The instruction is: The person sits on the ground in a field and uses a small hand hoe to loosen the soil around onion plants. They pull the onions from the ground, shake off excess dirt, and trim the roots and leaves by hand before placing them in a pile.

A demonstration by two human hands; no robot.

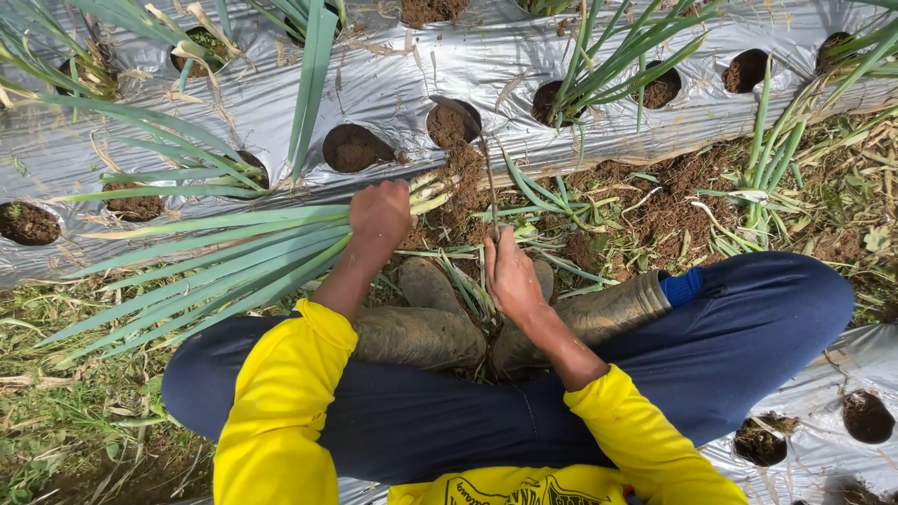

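Observation:
My left hand [380,217] is closed around a bunch of green onion stalks [210,266]; their long leaves fan out to the left and the pale bases [428,194] stick out to the right of my fist. A thin curved blade [486,159] rises from my right hand [511,273], which grips its handle; the tip reaches up toward a soil hole [453,123] in the plastic. Both hands hover above my muddy rubber boots [426,318], with my legs crossed on the ground.
Silver plastic mulch [402,75] covers the raised bed ahead, punched with round soil holes, some holding green onion plants [608,65]. Loose soil, cut leaves and dry grass lie between the bed and my legs. More mulch with holes [865,416] lies at the lower right.

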